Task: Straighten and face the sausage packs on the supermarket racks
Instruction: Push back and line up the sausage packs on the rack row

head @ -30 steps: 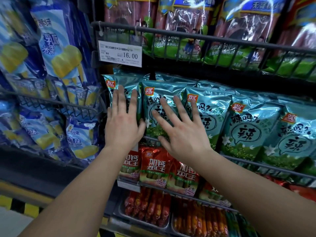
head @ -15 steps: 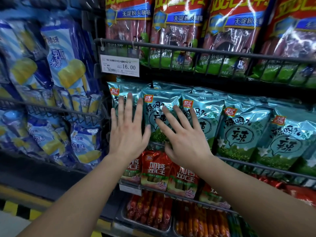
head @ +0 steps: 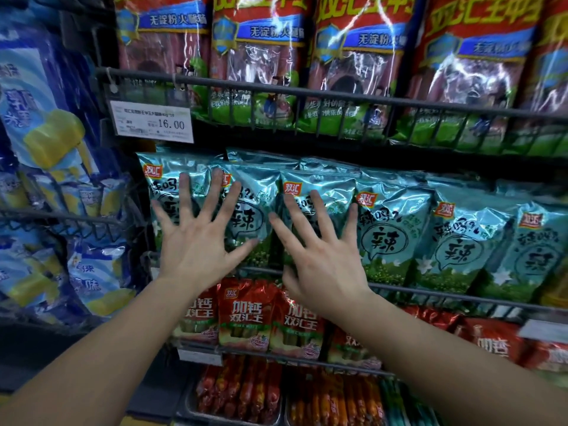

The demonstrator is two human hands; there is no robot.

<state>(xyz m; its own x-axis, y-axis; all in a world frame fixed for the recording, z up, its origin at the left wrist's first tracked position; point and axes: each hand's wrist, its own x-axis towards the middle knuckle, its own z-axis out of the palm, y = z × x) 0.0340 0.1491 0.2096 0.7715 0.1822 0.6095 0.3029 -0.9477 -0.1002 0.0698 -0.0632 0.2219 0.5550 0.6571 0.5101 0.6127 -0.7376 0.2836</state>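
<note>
Nearest, the left hand [head: 199, 241] and right hand [head: 322, 259] hold all fingers straight and spread wide, gripping nothing, over the leftmost teal sausage packs [head: 384, 238] on the middle rack [head: 430, 292]. Whether they touch the packs cannot be told. That row stands upright with labels forward, so it looks largely faced. The red packs [head: 246, 315] below lean unevenly and probably need doing. Farther up, the tall packs [head: 362, 56] look orderly.

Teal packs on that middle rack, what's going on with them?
A person is tidying the teal packs on a wire rack. The left hand and the right hand, fingers spread and straight, are laid over the fronts of the leftmost packs, gripping nothing; whether they press is unclear. The row stands upright, labels facing out.
</note>
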